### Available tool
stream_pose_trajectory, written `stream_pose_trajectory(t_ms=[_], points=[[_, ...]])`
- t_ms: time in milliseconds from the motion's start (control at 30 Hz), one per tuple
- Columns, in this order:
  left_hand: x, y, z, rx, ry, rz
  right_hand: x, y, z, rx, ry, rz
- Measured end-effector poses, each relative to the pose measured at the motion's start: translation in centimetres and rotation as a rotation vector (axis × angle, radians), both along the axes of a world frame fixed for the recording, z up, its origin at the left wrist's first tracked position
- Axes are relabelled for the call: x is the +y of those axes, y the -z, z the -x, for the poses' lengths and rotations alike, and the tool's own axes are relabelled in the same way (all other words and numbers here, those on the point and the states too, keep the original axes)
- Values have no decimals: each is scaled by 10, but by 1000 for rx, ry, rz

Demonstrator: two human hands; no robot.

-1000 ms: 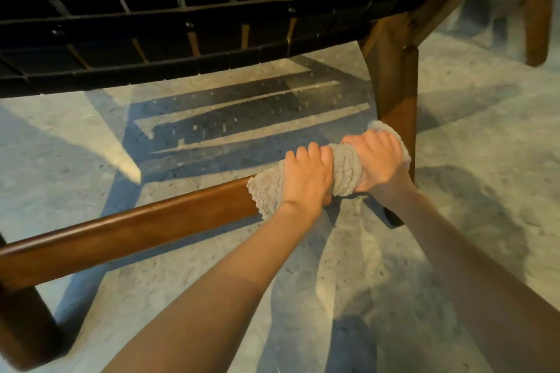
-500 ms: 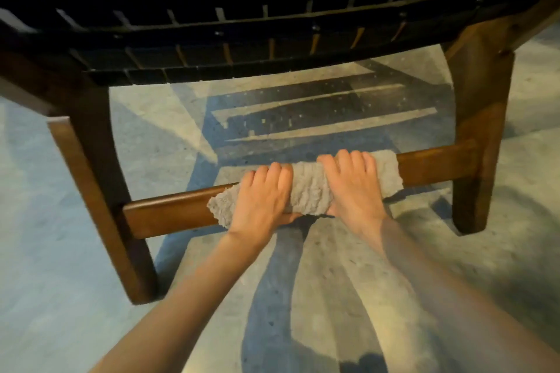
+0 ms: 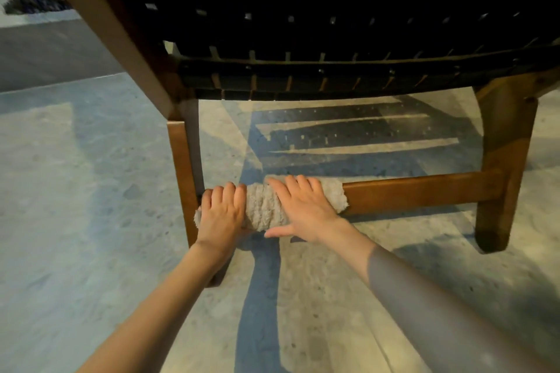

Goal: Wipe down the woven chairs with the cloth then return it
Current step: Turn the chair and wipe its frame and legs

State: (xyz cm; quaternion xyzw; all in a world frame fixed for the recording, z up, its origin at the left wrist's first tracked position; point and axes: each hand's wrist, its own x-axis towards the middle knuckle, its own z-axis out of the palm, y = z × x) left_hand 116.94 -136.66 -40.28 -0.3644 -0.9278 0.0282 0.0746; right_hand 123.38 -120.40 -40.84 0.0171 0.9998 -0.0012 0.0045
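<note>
Where it was wrapped around the low wooden crossbar [image 3: 418, 191] of the chair, the pale, nubbly cloth [image 3: 265, 210] sat at the bar's left end, bunched into ridges and covering the wood from the left leg [image 3: 181, 179] to roughly a third of the way along. The left hand [image 3: 219, 215] gripped the cloth's left end right against that leg, its fingers curled over the top of the bar. Just to the right, the right hand [image 3: 303, 209] clasped the cloth as well, fingers bent over the top toward the far side and the thumb stretched out leftward along the near lower edge; a strip of cloth showed between the two hands and a ragged end stuck out past the right one. The rest of the crossbar ran bare to the right leg [image 3: 500, 179]. Above and farther off, the dark woven seat [image 3: 333, 24] spanned the frame. Beneath everything lay a pale speckled floor [image 3: 75, 191], crossed by the chair's slatted shadow [image 3: 348, 136].
</note>
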Motion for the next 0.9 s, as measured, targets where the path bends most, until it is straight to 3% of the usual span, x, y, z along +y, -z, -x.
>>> stream_pose_trajectory(t_ms=[233,433,567,900], points=[[23,0,-7,-8,31,81,41,-10,2,-163,-35,160],[107,12,-36,-14,115,71,113,-14,-32,-256,62,97],[144,12,-62,126,123,89,140,-11,-42,-264,72,36],[210,24,-87,72,101,44,212,-12,-71,-215,-104,62]])
